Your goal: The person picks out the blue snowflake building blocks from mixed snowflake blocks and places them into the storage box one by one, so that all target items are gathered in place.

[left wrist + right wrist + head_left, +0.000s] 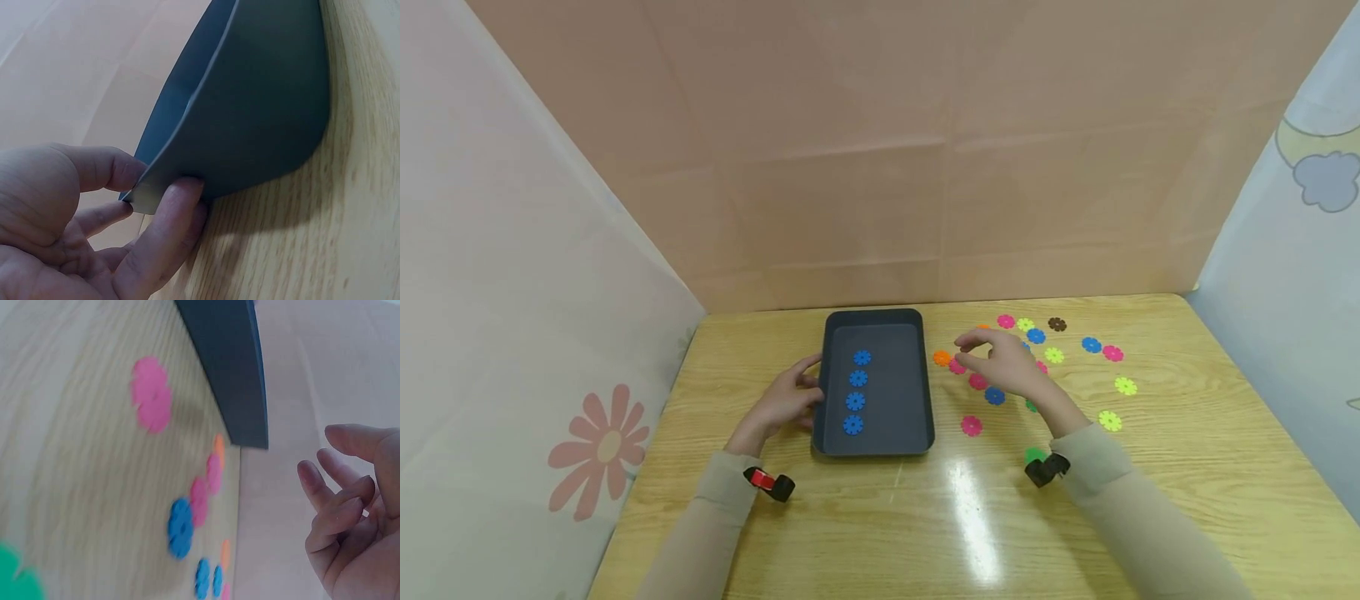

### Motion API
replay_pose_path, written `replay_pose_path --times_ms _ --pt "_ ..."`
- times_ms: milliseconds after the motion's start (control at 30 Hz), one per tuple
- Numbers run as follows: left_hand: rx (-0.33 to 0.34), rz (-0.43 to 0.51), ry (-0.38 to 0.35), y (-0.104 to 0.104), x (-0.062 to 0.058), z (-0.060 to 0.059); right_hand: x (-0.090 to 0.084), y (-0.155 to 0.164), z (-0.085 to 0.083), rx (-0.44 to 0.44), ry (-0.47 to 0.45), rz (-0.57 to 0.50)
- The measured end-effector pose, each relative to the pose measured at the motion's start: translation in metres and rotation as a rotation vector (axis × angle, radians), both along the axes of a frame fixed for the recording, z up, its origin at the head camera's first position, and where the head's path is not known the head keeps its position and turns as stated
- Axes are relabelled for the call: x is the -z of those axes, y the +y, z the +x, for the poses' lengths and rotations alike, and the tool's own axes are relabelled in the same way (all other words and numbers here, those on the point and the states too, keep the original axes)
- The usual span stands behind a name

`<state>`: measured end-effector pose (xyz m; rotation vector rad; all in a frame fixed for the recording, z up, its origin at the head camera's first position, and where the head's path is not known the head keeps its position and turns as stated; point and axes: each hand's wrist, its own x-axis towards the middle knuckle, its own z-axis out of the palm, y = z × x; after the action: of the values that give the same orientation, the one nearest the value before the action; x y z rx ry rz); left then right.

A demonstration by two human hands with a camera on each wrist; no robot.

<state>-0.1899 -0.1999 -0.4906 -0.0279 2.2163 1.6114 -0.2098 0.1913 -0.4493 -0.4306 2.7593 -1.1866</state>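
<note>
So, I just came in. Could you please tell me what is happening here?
A person holds the tray at its left side with the left hand. The right hand, holding nothing, hovers over loose discs of mixed colours on the table. Four blue discs lie in the tray in one row, near its left side.

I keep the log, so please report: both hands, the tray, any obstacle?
Left hand holding tray. Right hand empty above loose discs. Four blue discs in tray. No obstacle seen.
</note>
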Motion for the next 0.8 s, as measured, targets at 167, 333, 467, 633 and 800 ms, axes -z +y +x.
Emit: replay_pose_path --times_ms 167,333,467,633,800 --pt "-0.002 0.011 -0.005 0.000 -0.001 0.000 0.010 0.020 0.004 0.018 -0.010 0.051" --pt "0.004 0.021 -0.011 -0.001 0.000 0.001 0.018 0.033 0.013 0.032 -0.044 0.106" --pt "0.006 0.013 -0.006 0.000 0.000 0.001 0.023 0.040 0.020 0.056 -0.076 0.138" --pt "0.006 0.011 0.003 0.000 0.001 0.001 0.030 0.047 0.027 0.072 -0.077 0.189" --pt "0.002 0.010 0.000 0.000 0.002 0.001 0.040 0.051 0.029 0.057 -0.089 0.236"
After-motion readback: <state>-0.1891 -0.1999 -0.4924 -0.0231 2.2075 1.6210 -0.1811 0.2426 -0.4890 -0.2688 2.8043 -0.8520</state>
